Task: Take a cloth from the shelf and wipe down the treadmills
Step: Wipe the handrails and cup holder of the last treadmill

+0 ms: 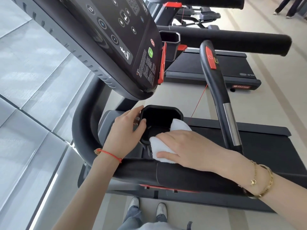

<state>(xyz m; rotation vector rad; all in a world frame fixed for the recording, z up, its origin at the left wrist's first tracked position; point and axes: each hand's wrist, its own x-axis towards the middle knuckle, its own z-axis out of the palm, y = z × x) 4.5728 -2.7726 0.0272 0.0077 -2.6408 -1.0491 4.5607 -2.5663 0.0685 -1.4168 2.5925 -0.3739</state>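
A white cloth [156,147] lies over the near rim of the black cup holder [162,117] on the closest treadmill. My right hand [186,146] lies flat on the cloth with straight fingers, pressing it against the holder's edge. My left hand [127,130] grips the holder's left rim, thumb hooked inside and fingers on the outside. The treadmill's black console [116,39] with printed buttons hangs above the holder. A padded side handrail [182,176] runs under my right forearm.
A curved black grip [214,77] with a red button and a steel sensor stands right of the holder. A second treadmill [207,63] stands beyond. Glass wall panels [33,97] fill the left. My feet [147,208] stand on the pale floor below.
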